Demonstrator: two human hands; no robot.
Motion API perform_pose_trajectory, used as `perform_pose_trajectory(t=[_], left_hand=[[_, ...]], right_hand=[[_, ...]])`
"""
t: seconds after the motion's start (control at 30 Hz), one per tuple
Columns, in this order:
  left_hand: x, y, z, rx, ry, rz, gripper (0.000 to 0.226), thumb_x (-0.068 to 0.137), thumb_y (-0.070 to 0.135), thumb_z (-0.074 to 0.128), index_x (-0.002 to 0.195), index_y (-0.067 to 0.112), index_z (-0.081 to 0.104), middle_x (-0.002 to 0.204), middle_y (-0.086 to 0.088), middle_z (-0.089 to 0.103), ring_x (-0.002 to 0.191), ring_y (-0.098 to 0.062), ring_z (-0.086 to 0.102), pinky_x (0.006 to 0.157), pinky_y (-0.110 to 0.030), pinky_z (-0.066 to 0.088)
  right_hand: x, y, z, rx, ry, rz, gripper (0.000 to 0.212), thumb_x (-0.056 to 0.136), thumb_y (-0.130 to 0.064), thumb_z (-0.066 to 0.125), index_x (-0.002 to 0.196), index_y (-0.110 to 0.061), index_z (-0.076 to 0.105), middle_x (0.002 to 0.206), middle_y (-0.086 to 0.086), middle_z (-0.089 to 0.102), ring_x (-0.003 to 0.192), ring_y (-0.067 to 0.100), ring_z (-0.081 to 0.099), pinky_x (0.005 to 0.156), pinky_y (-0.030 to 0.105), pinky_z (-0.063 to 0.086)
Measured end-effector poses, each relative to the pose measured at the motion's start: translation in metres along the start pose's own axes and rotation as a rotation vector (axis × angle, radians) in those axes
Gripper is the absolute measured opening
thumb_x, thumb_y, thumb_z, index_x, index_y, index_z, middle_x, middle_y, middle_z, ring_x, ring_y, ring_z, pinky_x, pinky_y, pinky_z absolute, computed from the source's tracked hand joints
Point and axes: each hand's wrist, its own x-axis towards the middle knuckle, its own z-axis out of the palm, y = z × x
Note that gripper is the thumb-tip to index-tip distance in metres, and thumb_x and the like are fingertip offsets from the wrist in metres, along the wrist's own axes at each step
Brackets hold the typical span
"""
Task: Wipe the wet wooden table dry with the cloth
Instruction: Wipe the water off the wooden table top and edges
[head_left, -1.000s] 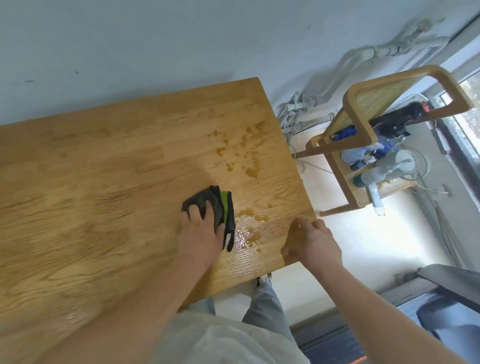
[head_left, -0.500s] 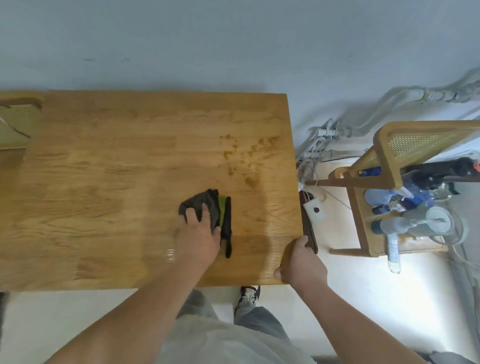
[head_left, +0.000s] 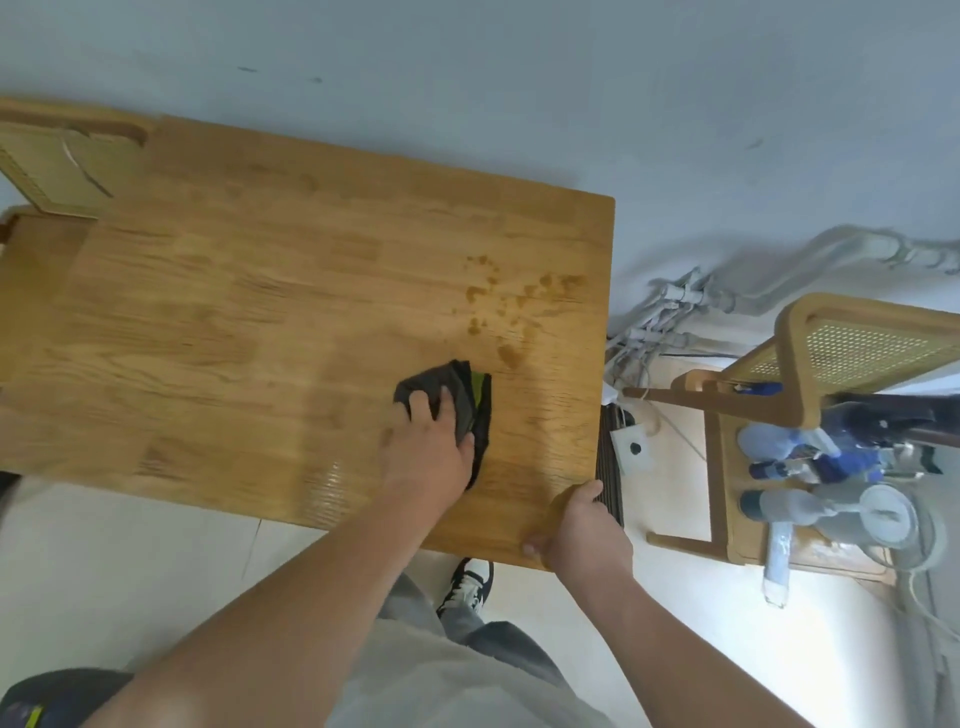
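Note:
A wooden table (head_left: 260, 322) fills the middle of the view. My left hand (head_left: 428, 449) presses a dark grey cloth with a green stripe (head_left: 470, 397) flat on its right part, fingers spread over the cloth. Dark wet spots (head_left: 506, 306) lie just beyond the cloth toward the far right corner. A wet sheen (head_left: 327, 488) shows near the front edge. My right hand (head_left: 582, 527) grips the table's near right corner, fingers curled over the edge.
A wooden chair with a cane back (head_left: 841, 353) stands right of the table, with spray bottles (head_left: 800, 467) on its seat. Cables and pipes (head_left: 675, 317) run along the wall. Another cane chair back (head_left: 57, 171) shows at the far left. My shoe (head_left: 467, 584) is under the table's edge.
The puddle beside the cloth near the front right is gone; my left hand has slid the cloth over that spot. My right hand shifted to the table's corner. The view swung left.

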Motion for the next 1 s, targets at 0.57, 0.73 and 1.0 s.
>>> perform_pose_trajectory(t=[0.57,0.73,1.0], left_hand=[[-0.078,0.052,0.034,0.018,-0.093,0.516,0.061,0.103,0.05,0.039,0.158,0.032,0.019,0.138,-0.009,0.033,0.116,-0.03,0.031,0.093,-0.044,0.048],[-0.032,0.0,0.011,0.17,-0.115,0.565,0.065,0.103,0.052,0.041,0.161,0.039,0.015,0.141,-0.003,0.03,0.13,-0.028,0.033,0.1,-0.044,0.046],[-0.04,0.007,0.006,-0.03,-0.06,0.16,0.069,0.103,0.054,0.037,0.162,0.028,0.011,0.14,-0.01,0.026,0.125,-0.03,0.034,0.098,-0.043,0.05]], right_hand=[[0.019,0.034,-0.045,0.385,-0.18,-0.044,0.029,0.084,0.0,0.048,0.098,-0.005,0.073,0.088,0.011,0.071,0.087,0.031,0.068,0.075,0.039,0.061],[0.02,0.04,-0.054,0.563,-0.181,-0.018,0.021,0.098,-0.019,0.054,0.104,-0.01,0.073,0.096,0.005,0.071,0.081,0.017,0.066,0.058,0.027,0.055],[0.054,0.011,-0.082,0.472,-0.04,-0.076,0.027,0.097,-0.032,0.062,0.117,-0.014,0.057,0.111,0.002,0.064,0.085,0.016,0.06,0.059,0.027,0.044]])
